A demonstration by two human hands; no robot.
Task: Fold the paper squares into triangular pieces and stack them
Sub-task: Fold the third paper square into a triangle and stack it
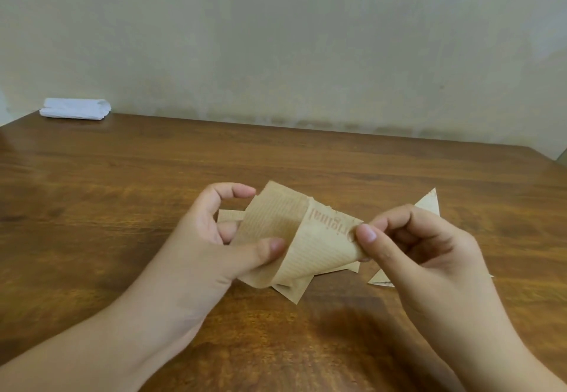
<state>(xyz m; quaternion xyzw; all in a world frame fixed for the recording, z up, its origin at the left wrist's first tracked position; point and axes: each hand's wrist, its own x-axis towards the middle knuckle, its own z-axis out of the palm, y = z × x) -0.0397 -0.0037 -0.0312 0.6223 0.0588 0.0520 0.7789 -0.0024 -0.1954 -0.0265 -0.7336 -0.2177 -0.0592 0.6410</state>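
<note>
While one printed paper square (pixel 276 235) is held up off the wooden table (pixel 122 195), curled over on itself between both hands, the fold on it is only begun: its upper flap bows in a soft roll and no sharp crease shows yet.

From the head camera, the only view, the left hand (pixel 211 238) grips the sheet's left side, thumb pressed on the front face and the curled fingers behind it, the forefinger arched clear above the top edge. The right hand (pixel 408 247) pinches the sheet's right corner between thumb and forefinger, its other fingers curled loosely beneath.

Under and behind the held sheet lies a loose pile of flat paper pieces (pixel 291 292) on the table; whether these are unfolded squares waiting their turn cannot be told for certain, since the hands and the sheet cover most of them. Just to the right, partly hidden by the right hand, lie folded triangles (pixel 429 203), a point sticking out above the knuckles and another edge showing below the wrist. That looks like the finished stack, though how many pieces it holds cannot be counted.

My judgement is that the task is partway through: some triangles are done, this square needs its corners matched and creased, then stacking, with more paper likely left.

A white folded bundle (pixel 75 109) sits at the far left edge against the wall (pixel 306 38).
</note>
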